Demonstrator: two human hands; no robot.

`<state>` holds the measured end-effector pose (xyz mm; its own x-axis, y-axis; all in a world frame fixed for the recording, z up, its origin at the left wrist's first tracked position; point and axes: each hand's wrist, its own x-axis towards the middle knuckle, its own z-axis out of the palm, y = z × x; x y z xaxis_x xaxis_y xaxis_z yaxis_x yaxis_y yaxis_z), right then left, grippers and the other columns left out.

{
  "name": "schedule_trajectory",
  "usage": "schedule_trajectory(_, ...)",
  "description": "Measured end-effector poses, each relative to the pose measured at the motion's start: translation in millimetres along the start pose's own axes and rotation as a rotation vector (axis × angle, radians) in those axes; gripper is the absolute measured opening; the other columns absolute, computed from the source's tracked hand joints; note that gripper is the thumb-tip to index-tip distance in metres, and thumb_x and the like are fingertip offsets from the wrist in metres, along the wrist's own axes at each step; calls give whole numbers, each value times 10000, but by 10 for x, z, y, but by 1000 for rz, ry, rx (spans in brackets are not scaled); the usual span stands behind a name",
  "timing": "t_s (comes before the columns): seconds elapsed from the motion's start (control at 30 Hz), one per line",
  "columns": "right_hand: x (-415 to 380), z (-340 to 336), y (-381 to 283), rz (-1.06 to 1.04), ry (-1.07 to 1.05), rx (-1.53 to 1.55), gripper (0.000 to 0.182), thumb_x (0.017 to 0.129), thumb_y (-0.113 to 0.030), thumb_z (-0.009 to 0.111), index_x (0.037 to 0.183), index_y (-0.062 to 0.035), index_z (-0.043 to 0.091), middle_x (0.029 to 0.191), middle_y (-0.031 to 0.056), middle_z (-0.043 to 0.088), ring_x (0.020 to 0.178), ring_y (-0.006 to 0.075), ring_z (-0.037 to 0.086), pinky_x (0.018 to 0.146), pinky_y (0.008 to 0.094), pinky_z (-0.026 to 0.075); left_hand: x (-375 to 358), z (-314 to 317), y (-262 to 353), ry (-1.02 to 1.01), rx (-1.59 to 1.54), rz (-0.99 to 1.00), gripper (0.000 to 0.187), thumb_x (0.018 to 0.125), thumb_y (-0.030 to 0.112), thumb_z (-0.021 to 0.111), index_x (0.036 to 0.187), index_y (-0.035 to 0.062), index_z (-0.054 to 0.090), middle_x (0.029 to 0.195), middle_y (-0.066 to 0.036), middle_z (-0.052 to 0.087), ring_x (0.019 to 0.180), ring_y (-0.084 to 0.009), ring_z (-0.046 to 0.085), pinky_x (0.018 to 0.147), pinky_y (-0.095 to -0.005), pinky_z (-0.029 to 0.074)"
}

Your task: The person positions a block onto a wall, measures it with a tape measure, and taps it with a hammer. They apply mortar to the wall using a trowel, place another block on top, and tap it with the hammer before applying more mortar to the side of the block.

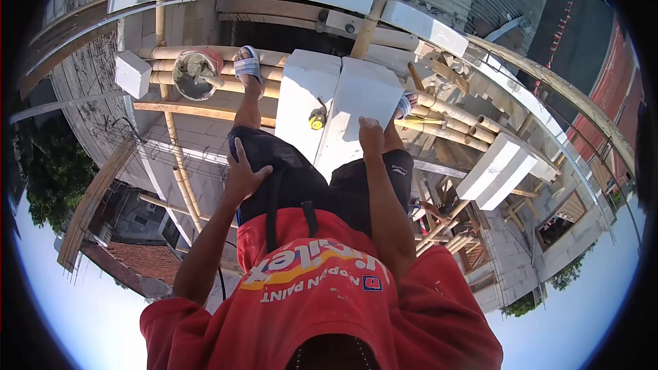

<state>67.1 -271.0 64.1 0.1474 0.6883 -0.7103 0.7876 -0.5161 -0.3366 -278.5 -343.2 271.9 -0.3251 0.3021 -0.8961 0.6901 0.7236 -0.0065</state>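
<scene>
My left hand (pixel 245 175) rests on my left thigh with its fingers spread, holding nothing. My right hand (pixel 371 134) is closed above the near right part of a white block (pixel 367 92); whatever its fingers hold, if anything, is too small to make out. A second white block (pixel 301 96) lies alongside, a narrow seam between the two. On it sits a yellow and black tape measure (pixel 317 120). Both blocks lie between my legs.
My sandalled foot (pixel 247 65) stands on bamboo poles (pixel 273 72) beside a mortar bucket (pixel 186 85). More white blocks (pixel 495 168) lie at right, another block (pixel 133 74) at left. Below the scaffold, another person's arm (pixel 435 214) shows. A road (pixel 574 34) runs far below.
</scene>
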Motion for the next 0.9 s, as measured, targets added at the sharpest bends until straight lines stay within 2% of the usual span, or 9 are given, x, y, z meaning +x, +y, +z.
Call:
schedule_trajectory(0.07,114,-484,34,-4,64,-16,418,944,-359,557,1135,-11,689,1069,233,706,1043,416,661,907,462,507,73,89,100,45,60,-9,1199,805,538,766,1601,146,-42,1417,-443,324,1198,-596,514,1000,-577,467)
schedule_trajectory(0.1,88,-943,-256,199,133,97,406,952,-350,542,1101,-5,698,1060,216,716,1008,409,673,882,461,510,93,43,199,49,74,-40,1190,810,519,768,1601,149,-41,1412,-440,332,1201,-591,514,1002,-576,465)
schedule_trajectory(0.17,586,-947,905,59,302,267,270,957,-250,596,939,2,691,761,117,696,684,186,686,573,323,513,104,60,282,56,89,-67,1171,821,492,768,1602,155,-37,1404,-434,346,1206,-581,514,1004,-576,463)
schedule_trajectory(0.23,1054,-1062,1811,292,253,293,205,957,-227,603,916,-39,672,653,30,601,509,121,561,428,286,409,133,114,271,65,88,-47,1153,831,478,763,1603,161,-32,1399,-428,355,1210,-570,514,1003,-576,464)
schedule_trajectory(0.37,1797,-764,3462,573,162,577,156,927,-212,660,1011,-81,645,638,-15,523,469,95,489,377,228,321,131,209,395,105,171,-83,1106,858,437,751,1603,150,-15,1395,-408,374,1216,-560,511,1013,-566,460)
schedule_trajectory(0.57,2336,-292,3940,863,207,590,294,908,-340,658,981,-55,659,594,9,502,436,144,490,366,322,351,196,285,607,156,251,-128,1071,862,319,770,1603,119,24,1418,-380,370,1291,-530,457,1075,-547,412)
schedule_trajectory(0.7,2673,283,4632,1037,179,735,431,906,-420,634,1148,-66,596,925,109,606,709,270,637,604,446,490,236,350,813,162,331,-198,1064,857,237,769,1605,110,23,1459,-348,346,1365,-510,388,1121,-531,368)
schedule_trajectory(0.8,2800,460,4654,1069,175,823,470,905,-445,636,1194,-81,576,1082,134,581,890,339,653,744,501,488,264,398,815,188,348,-198,1050,859,220,763,1607,111,34,1461,-334,353,1372,-504,378,1125,-532,359)
schedule_trajectory(0.9,2857,481,4765,1042,209,897,428,896,-359,686,1114,-21,540,994,125,517,894,327,636,767,443,506,295,427,958,194,374,-242,1039,861,209,761,1608,110,46,1461,-334,354,1369,-501,385,1125,-531,358)
